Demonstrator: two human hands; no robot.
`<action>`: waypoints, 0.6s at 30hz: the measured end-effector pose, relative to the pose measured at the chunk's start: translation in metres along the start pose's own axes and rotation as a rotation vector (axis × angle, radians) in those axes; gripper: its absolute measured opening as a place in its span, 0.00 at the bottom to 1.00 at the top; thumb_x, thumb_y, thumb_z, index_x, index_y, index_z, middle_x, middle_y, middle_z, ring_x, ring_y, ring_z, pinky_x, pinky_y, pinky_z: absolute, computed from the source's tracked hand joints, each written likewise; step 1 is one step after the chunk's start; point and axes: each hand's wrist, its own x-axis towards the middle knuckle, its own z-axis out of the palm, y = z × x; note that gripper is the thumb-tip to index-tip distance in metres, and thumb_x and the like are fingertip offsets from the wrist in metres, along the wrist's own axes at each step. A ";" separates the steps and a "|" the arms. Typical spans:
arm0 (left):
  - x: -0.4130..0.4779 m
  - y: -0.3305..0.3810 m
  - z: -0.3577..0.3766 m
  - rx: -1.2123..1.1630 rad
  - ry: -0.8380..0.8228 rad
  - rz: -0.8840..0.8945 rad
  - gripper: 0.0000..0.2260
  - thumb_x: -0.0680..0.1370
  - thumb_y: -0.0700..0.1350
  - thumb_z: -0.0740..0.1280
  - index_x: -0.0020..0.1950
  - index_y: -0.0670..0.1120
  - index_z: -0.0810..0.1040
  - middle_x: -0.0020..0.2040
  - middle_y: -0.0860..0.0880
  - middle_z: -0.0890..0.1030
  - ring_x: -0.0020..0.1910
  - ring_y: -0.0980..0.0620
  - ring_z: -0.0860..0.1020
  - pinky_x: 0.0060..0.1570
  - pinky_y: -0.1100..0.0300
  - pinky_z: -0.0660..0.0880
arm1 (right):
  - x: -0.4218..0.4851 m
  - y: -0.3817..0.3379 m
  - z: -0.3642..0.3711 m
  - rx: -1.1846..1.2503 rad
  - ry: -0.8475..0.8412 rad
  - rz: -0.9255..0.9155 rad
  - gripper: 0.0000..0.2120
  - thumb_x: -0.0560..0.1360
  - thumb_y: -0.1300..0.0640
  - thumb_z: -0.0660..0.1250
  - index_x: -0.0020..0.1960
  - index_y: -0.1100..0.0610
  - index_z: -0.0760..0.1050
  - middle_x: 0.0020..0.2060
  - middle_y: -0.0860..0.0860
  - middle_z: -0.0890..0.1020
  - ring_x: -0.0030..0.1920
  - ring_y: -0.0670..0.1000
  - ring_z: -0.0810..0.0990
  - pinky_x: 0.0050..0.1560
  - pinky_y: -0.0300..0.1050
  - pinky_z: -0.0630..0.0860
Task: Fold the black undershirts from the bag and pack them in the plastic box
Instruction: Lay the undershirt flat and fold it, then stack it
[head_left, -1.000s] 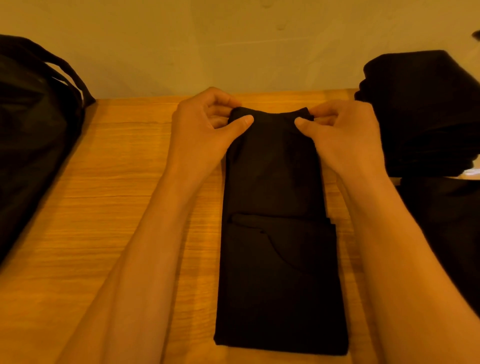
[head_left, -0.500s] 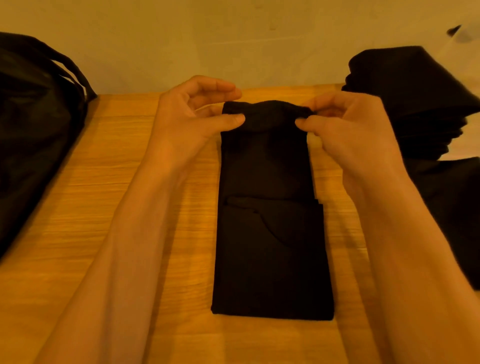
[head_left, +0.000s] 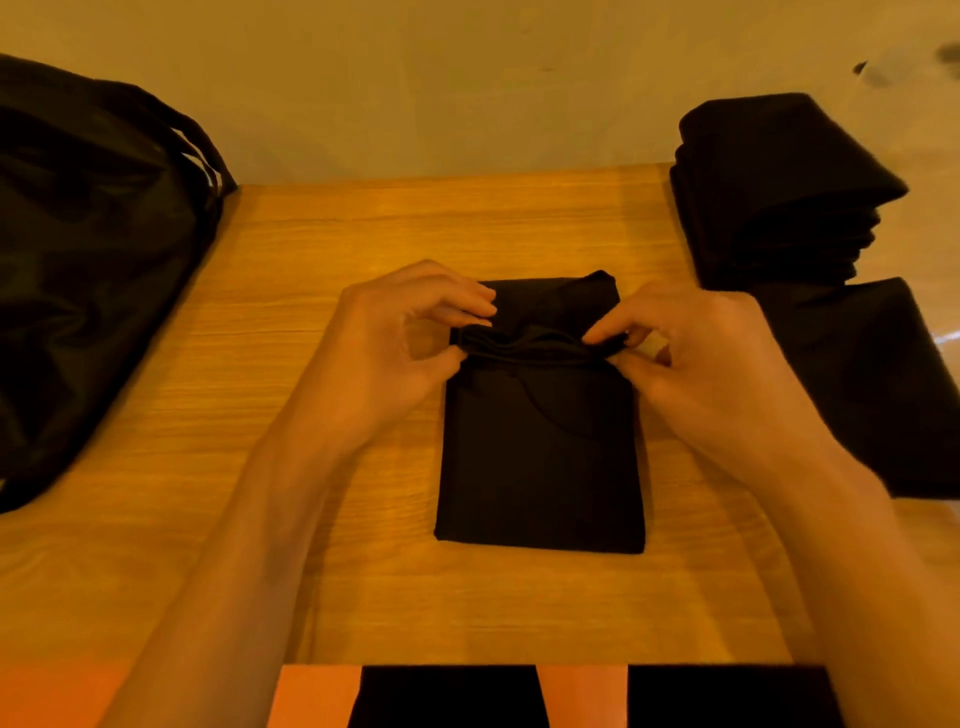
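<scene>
Head view: both hands have brought the far end of the black undershirt (head_left: 540, 452) toward the body, so a strip that lay long a second ago is now folded to roughly half; left hand (head_left: 395, 343) and right hand (head_left: 696, 364) each pinch a corner of the doubled edge, fingers (head_left: 467, 306) narrow on the cloth. By my reading the fold is nearly done and boxing comes next. Wooden surface (head_left: 322, 249) carries a black bag (head_left: 93, 260) at left and a stack of folded black garments (head_left: 779, 192) at right, pale wall behind; no plastic box clearly visible.
</scene>
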 end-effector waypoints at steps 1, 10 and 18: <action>-0.003 0.005 0.000 0.018 0.016 -0.036 0.19 0.71 0.26 0.73 0.57 0.43 0.84 0.60 0.50 0.82 0.60 0.59 0.80 0.60 0.65 0.76 | -0.003 -0.001 -0.001 -0.001 -0.001 -0.008 0.17 0.75 0.66 0.72 0.58 0.47 0.82 0.50 0.39 0.79 0.45 0.35 0.76 0.44 0.28 0.73; -0.078 0.065 0.025 0.182 0.142 -0.724 0.08 0.77 0.58 0.69 0.44 0.55 0.79 0.40 0.57 0.80 0.45 0.56 0.79 0.50 0.51 0.76 | -0.075 -0.031 0.009 0.120 -0.059 0.445 0.14 0.76 0.38 0.64 0.45 0.48 0.77 0.33 0.46 0.80 0.33 0.44 0.79 0.34 0.37 0.75; -0.094 0.076 0.036 0.169 0.209 -0.755 0.09 0.78 0.54 0.71 0.40 0.55 0.76 0.38 0.57 0.78 0.39 0.59 0.76 0.43 0.57 0.75 | -0.089 -0.036 0.022 0.184 0.104 0.428 0.08 0.78 0.46 0.69 0.48 0.50 0.80 0.34 0.45 0.80 0.35 0.42 0.78 0.32 0.32 0.68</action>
